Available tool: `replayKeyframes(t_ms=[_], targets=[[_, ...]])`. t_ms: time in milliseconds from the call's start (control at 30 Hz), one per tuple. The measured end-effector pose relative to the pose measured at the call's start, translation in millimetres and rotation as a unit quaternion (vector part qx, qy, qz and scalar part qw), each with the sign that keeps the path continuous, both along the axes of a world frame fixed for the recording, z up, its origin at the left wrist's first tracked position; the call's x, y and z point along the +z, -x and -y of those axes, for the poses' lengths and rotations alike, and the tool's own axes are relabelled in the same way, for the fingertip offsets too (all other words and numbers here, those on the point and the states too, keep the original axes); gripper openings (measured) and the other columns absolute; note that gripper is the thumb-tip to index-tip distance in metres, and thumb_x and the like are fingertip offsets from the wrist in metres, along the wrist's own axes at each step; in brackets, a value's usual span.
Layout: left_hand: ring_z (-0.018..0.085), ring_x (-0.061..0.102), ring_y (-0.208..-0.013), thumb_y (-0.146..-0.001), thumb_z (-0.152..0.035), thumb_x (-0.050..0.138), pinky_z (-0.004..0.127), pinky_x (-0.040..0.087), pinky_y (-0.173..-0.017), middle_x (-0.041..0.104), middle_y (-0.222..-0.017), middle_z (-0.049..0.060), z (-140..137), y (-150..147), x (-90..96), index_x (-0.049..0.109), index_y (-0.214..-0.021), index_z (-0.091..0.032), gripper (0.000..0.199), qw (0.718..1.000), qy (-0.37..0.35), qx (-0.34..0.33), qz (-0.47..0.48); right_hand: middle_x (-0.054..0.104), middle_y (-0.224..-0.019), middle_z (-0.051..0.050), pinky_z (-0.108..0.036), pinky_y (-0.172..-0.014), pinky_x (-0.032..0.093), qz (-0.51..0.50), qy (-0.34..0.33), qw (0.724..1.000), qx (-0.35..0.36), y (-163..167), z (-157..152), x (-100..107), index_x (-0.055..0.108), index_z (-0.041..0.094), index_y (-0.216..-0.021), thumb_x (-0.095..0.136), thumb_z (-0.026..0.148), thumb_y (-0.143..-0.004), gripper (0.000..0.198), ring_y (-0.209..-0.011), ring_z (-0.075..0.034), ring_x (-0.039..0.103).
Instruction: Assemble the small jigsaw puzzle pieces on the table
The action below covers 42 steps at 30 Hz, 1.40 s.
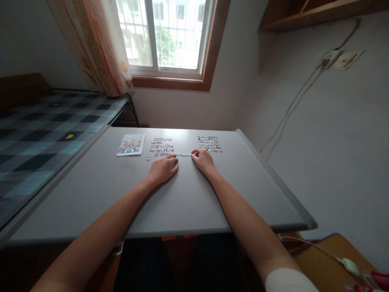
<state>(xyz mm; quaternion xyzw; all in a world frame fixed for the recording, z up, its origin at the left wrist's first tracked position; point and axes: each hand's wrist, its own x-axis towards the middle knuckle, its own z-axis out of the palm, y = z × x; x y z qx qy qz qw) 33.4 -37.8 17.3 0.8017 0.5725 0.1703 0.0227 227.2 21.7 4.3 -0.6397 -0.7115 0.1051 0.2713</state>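
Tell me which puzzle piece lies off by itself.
The lone piece between the picture sheet and the left hand. The others in view sit grouped in the left cluster, the right cluster or the strip between those clusters.

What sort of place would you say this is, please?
Probably a bedroom or a dormitory room, seen from indoors: a bed with a checked pattern stands at the left, a flowered curtain hangs beside the window, and a wooden shelf is fixed high on the right.
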Motion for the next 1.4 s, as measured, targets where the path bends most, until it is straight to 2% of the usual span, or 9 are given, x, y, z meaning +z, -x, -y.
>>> replayKeyframes(t_ms=[233,467,1400], targets=[[0.019,0.061,-0.104,-0.086,-0.041,0.045,0.029,0.049,-0.085,0.056,-0.13,-0.004,0.3,-0.6,0.7,0.063,-0.112,-0.031,0.033,1.0,0.004,0.003,0.003,0.061,-0.09,-0.004,-0.031,-0.08,0.039,0.021,-0.001,1.0,-0.012,3.6,4.3,1.9,0.069,0.026,-0.088,0.053,0.029,-0.082,0.018,-0.088,-0.018,0.056],[0.02,0.06,-0.105,-0.086,-0.04,0.045,0.031,0.049,-0.087,0.055,-0.131,-0.003,1.5,-0.5,3.1,0.063,-0.112,-0.031,0.033,1.0,0.015,0.005,0.005,0.061,-0.089,-0.003,-0.027,-0.08,0.041,-0.022,-0.028,0.999,0.037,0.4,3.1,-3.9,0.07,0.023,-0.09,0.053,0.025,-0.082,0.019,-0.08,-0.014,0.056],[0.019,0.061,-0.104,-0.085,-0.04,0.047,0.03,0.048,-0.088,0.055,-0.13,-0.002,2.6,-1.2,6.1,0.063,-0.112,-0.031,0.033,1.0,0.023,0.004,0.014,0.064,-0.085,-0.003,-0.028,-0.082,0.04,-0.016,-0.002,0.997,0.07,-2.2,5.8,2.5,0.07,0.024,-0.093,0.054,0.025,-0.08,0.02,-0.081,-0.016,0.056]])
